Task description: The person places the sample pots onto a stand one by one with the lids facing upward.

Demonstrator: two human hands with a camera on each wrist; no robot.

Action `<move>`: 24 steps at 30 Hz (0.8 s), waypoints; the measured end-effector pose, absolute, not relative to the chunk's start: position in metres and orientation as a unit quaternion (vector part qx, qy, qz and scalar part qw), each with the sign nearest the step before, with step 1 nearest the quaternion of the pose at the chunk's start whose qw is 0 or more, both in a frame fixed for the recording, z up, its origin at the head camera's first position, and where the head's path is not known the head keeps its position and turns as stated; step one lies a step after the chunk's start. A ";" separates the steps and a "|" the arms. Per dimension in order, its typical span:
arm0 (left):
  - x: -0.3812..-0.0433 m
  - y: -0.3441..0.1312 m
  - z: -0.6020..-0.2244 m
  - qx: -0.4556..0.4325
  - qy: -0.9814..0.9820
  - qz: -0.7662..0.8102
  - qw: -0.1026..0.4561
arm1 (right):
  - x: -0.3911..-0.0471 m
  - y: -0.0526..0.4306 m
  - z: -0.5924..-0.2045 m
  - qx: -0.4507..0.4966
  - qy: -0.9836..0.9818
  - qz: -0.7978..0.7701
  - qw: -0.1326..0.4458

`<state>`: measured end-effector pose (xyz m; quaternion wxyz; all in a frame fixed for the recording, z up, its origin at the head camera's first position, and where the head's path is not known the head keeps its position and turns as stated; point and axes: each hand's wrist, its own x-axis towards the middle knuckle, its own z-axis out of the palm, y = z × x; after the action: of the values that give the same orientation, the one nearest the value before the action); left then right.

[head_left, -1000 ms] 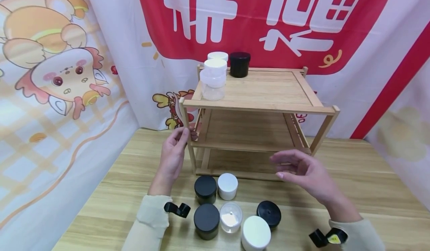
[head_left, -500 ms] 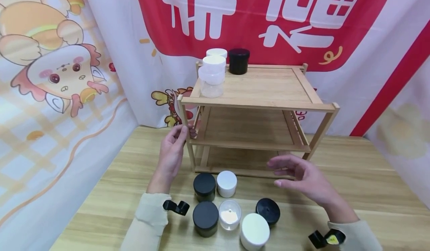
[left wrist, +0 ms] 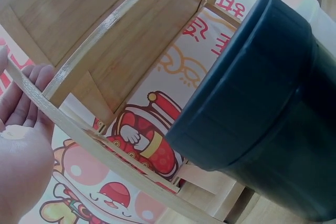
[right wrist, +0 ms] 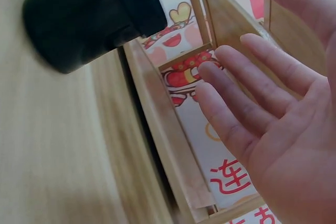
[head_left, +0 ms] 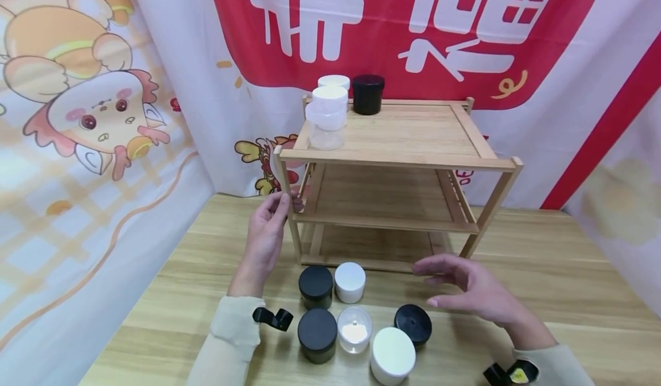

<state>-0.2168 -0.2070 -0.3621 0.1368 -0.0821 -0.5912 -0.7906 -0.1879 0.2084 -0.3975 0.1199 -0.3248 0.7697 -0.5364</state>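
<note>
My left hand [head_left: 264, 237] grips the left front post of a three-tier wooden rack [head_left: 423, 136]. In the left wrist view the fingers [left wrist: 29, 90] lie behind that post. My right hand [head_left: 472, 287] holds nothing, its fingers spread, in front of the rack's lower right. Closest to it is a black lid or black-topped jar [head_left: 413, 324]. Beside that stands a large white-lidded jar [head_left: 392, 354]. Further left are two black-lidded jars [head_left: 316, 285] [head_left: 317, 334], a small white jar [head_left: 350, 283] and a clear jar [head_left: 354, 330].
On the rack's top shelf, a clear tub [head_left: 326, 131], two white-lidded jars [head_left: 334, 82] and a black jar [head_left: 368, 94] stand toward the back left. A printed cloth [head_left: 175, 76] hangs behind and beside the wooden table [head_left: 170, 305].
My right hand has moved down and slightly right, away from the rack's lower shelf. The left hand keeps its hold on the post, and the jars stay where they were.
</note>
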 end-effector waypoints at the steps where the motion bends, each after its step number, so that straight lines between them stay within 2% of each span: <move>1: -0.216 -0.207 -0.362 -0.083 -0.590 -0.791 0.138 | -0.188 0.209 -0.398 -0.329 0.766 -0.537 0.123; 24: -0.217 -0.207 -0.364 -0.078 -0.587 -0.793 0.142 | -0.197 0.213 -0.425 -0.366 0.722 -0.548 0.210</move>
<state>-0.2169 -0.2071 -0.3638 0.1422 -0.0777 -0.5874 -0.7929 -0.1969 0.2132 -0.4248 0.2099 -0.3661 0.7222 -0.5481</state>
